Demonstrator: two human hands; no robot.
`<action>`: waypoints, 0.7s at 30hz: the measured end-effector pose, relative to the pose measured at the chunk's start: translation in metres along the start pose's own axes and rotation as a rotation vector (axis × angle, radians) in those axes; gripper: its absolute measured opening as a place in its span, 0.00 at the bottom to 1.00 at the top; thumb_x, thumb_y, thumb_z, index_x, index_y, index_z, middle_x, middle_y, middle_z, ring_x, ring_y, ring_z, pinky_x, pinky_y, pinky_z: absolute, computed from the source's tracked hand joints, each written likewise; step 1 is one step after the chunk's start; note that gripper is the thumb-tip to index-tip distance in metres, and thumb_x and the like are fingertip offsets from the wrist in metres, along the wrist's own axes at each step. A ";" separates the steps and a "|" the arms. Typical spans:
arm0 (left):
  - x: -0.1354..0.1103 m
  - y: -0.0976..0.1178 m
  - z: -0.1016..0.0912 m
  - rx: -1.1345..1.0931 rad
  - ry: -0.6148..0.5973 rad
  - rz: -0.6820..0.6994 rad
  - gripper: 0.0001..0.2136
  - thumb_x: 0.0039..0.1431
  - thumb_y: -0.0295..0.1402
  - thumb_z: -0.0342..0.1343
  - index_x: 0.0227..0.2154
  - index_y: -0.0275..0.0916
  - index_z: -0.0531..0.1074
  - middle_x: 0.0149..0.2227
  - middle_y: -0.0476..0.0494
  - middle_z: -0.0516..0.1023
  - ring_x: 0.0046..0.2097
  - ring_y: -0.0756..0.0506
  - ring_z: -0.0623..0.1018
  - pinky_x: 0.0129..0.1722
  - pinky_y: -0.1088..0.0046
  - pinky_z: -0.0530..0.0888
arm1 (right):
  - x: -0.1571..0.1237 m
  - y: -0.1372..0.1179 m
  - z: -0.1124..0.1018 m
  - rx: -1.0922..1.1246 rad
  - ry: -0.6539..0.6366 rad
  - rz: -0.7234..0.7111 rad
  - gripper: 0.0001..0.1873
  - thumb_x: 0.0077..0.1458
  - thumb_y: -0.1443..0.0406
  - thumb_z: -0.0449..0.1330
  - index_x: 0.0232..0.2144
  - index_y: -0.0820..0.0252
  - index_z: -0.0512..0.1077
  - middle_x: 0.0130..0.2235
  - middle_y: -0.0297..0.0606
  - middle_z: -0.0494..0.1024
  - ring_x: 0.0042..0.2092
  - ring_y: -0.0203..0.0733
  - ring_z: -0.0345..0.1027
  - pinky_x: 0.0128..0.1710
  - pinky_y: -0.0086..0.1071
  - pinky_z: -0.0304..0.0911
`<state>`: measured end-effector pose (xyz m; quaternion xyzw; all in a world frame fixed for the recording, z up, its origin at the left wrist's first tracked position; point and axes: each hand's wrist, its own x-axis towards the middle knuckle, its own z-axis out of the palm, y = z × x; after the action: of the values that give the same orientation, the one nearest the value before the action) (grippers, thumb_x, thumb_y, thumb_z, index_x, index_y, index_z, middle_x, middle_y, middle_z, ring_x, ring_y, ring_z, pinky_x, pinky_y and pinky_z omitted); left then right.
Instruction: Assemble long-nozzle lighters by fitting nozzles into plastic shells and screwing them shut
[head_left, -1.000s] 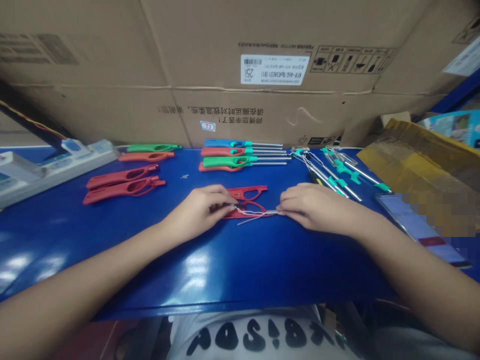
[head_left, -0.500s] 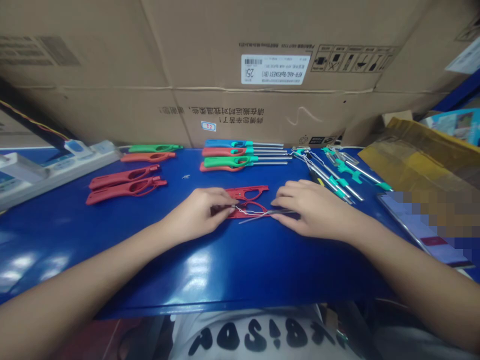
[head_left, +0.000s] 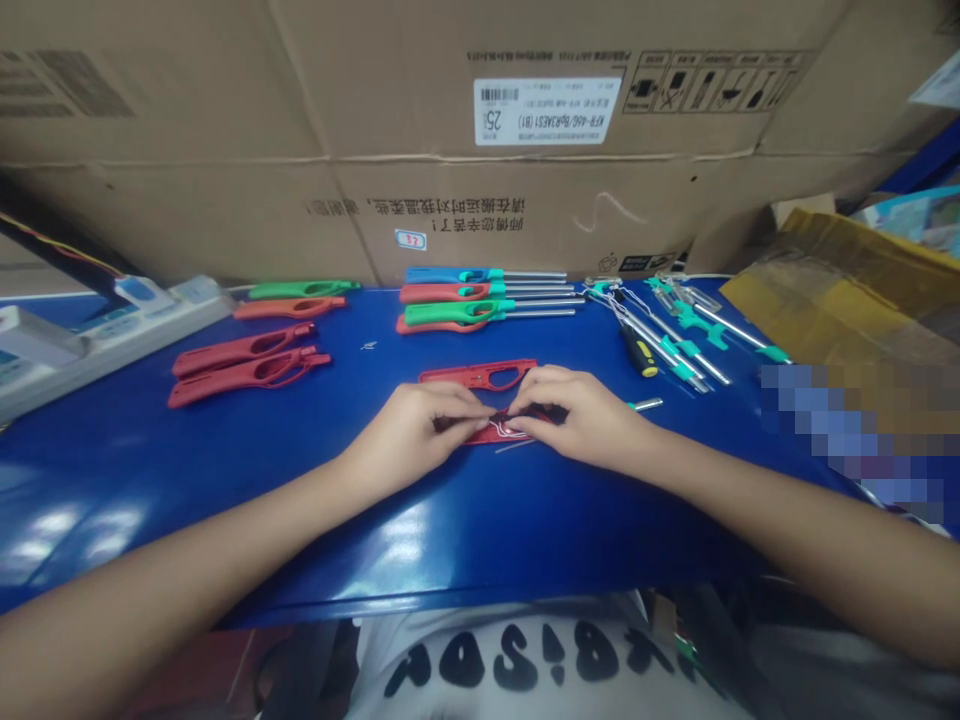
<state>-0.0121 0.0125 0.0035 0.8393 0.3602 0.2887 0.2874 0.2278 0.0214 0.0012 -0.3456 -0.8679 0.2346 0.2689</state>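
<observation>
My left hand [head_left: 431, 430] is closed in a pinch over a red half shell of a gas lighter [head_left: 484, 436] lying on the blue table. A small dark part at the end of thin white wires [head_left: 510, 431] shows between its fingertips. My right hand [head_left: 581, 408] is closed too, its thumb and forefinger pinching the wires just right of the left fingertips. A thin grey rod [head_left: 511, 446] sticks out below the right thumb. Past the right hand lies a metal tube with a teal end [head_left: 647, 404]. Another red half shell [head_left: 476, 376] lies just behind both hands.
Assembled lighters [head_left: 450, 317] lie at the back centre. Metal tubes with teal fittings [head_left: 679, 350] and a black-yellow screwdriver [head_left: 639, 353] are back right. Red shells [head_left: 244, 375] and a white power strip [head_left: 172, 310] are at left. A large carton [head_left: 420, 110] stands behind.
My right hand has moved left, close to the left fingertips, and now pinches at the wires. My left hand has shifted slightly right. The screwdriver and teal-ended tube have come into view.
</observation>
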 end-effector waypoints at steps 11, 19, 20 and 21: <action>-0.005 0.015 -0.007 0.178 -0.098 0.072 0.09 0.65 0.30 0.57 0.44 0.37 0.81 0.43 0.42 0.81 0.43 0.47 0.80 0.46 0.70 0.77 | 0.001 -0.002 -0.001 -0.307 -0.041 -0.092 0.07 0.63 0.67 0.61 0.31 0.61 0.75 0.35 0.37 0.78 0.39 0.41 0.68 0.39 0.34 0.57; -0.007 0.016 -0.011 0.358 -0.157 0.081 0.08 0.65 0.32 0.59 0.43 0.39 0.81 0.41 0.43 0.81 0.44 0.43 0.79 0.47 0.65 0.77 | -0.001 -0.007 -0.002 -0.525 -0.032 -0.275 0.12 0.66 0.68 0.56 0.30 0.61 0.76 0.34 0.37 0.78 0.37 0.40 0.65 0.36 0.35 0.49; -0.008 0.016 -0.011 0.380 -0.162 0.079 0.08 0.66 0.32 0.59 0.44 0.39 0.80 0.42 0.42 0.80 0.45 0.43 0.79 0.47 0.64 0.77 | -0.001 -0.008 -0.001 -0.555 -0.036 -0.303 0.12 0.66 0.68 0.55 0.31 0.61 0.77 0.34 0.38 0.78 0.37 0.40 0.65 0.36 0.35 0.49; -0.009 0.017 -0.010 0.405 -0.165 0.078 0.08 0.66 0.32 0.58 0.44 0.39 0.80 0.42 0.42 0.80 0.45 0.42 0.79 0.47 0.64 0.77 | -0.001 -0.008 -0.001 -0.574 -0.043 -0.317 0.13 0.66 0.69 0.55 0.32 0.62 0.77 0.34 0.38 0.78 0.37 0.40 0.65 0.36 0.36 0.49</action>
<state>-0.0175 -0.0013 0.0193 0.9140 0.3532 0.1517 0.1299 0.2251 0.0157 0.0060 -0.2630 -0.9471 -0.0569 0.1752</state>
